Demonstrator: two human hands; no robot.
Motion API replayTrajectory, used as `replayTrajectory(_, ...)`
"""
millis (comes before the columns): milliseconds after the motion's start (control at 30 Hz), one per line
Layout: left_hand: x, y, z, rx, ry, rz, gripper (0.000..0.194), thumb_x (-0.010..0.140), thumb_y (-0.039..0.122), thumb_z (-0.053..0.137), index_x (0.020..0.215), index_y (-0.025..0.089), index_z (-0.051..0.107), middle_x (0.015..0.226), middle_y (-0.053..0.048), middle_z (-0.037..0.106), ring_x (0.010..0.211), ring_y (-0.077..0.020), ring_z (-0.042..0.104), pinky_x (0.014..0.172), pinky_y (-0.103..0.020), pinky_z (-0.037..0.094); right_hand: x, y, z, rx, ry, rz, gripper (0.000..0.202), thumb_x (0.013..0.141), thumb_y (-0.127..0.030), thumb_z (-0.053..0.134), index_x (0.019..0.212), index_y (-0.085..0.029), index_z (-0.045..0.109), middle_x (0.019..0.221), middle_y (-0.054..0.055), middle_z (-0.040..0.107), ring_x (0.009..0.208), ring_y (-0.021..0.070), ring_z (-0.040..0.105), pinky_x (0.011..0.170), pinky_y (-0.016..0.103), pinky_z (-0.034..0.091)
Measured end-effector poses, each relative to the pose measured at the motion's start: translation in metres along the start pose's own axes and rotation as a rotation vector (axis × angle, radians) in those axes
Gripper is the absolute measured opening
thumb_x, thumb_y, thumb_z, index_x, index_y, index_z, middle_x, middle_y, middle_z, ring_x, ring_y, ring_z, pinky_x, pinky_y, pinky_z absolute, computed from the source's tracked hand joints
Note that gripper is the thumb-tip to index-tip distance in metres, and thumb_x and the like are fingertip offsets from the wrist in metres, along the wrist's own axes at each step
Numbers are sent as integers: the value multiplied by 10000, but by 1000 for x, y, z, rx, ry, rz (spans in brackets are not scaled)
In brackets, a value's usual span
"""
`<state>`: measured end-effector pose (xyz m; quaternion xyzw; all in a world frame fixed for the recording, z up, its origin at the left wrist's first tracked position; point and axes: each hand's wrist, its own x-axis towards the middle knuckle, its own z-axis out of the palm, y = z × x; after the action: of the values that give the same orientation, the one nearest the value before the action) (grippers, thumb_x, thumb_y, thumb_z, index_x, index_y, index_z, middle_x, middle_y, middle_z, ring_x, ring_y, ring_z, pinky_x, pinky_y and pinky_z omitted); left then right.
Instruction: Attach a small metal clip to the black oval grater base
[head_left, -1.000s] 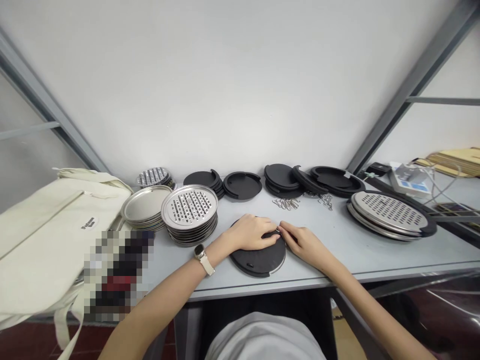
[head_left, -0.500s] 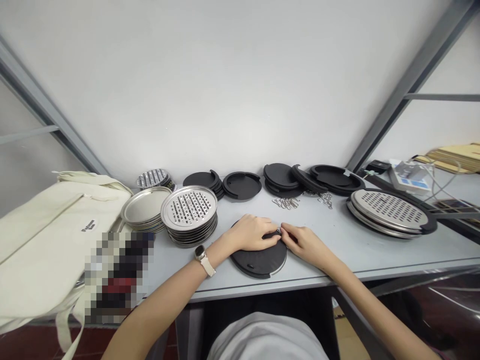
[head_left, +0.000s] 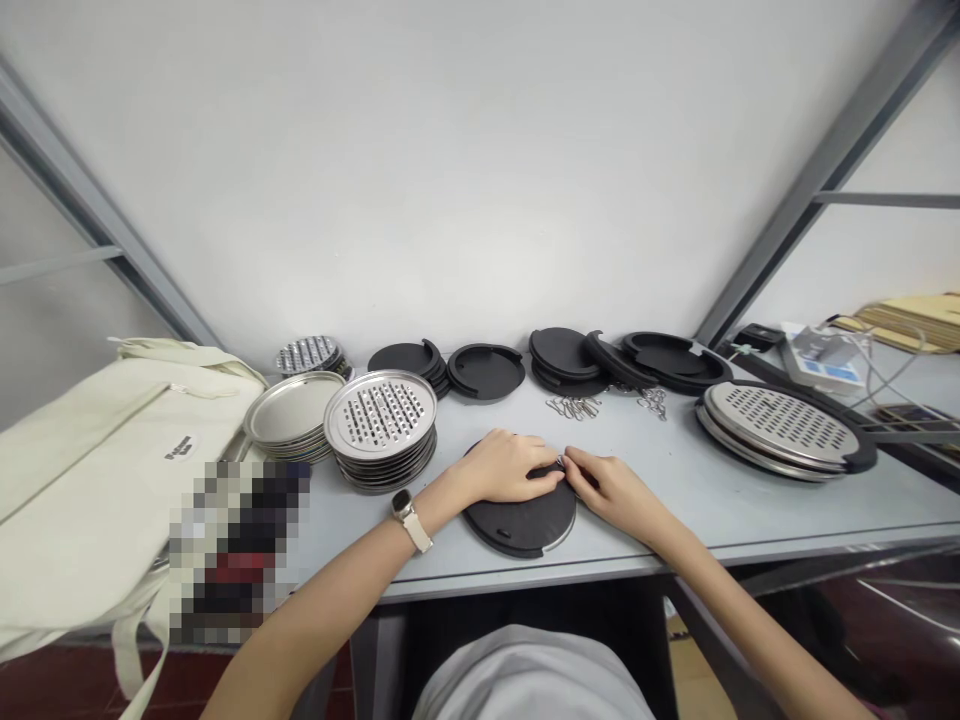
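A black round grater base (head_left: 517, 520) lies on the table near the front edge, its flat side up, with a thin silver rim showing at its lower right. My left hand (head_left: 514, 467) rests over its upper part and grips it, thumb and fingers coming together towards the right edge. At that edge a small metal wire hook (head_left: 559, 460) shows between both hands' fingertips, mostly hidden. My right hand (head_left: 607, 490) pinches the hook with thumb and forefinger, the other fingers curled in.
Round metal grater plates (head_left: 381, 415) and plain metal discs (head_left: 294, 408) are stacked at left. More black bases (head_left: 486, 372) line the wall. Loose wire hooks (head_left: 574, 408) lie behind my hands. Base-fitted graters (head_left: 784, 425) sit at right. A cream bag (head_left: 112, 480) covers the left end.
Both hands stay at the edge of the black base in nearly the same pose. The whole view has shifted very slightly.
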<state>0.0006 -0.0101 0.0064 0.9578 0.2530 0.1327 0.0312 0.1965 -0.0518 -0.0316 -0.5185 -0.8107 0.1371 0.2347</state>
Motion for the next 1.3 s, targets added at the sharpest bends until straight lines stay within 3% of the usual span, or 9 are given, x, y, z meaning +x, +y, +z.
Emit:
replayTrajectory(200,0,-1,0,16,7,12,267,909,386,447,850,199,628,812,6,641,682,-123,586,524,-275,312,1,2,1,-13,-6,6,256,947,-290,309,751,-227,462,581,-10,530,481,142,466,529,250,321)
replayTrajectory(1300,0,1,1,-11,-6,-15,244,892,376,465,803,201,611,806,6,635,687,-125,579,523,-263,297,-2,-2,-4,16,-23,11,198,844,-256,399,651,-226,370,521,-54,417,462,115,407,508,222,301)
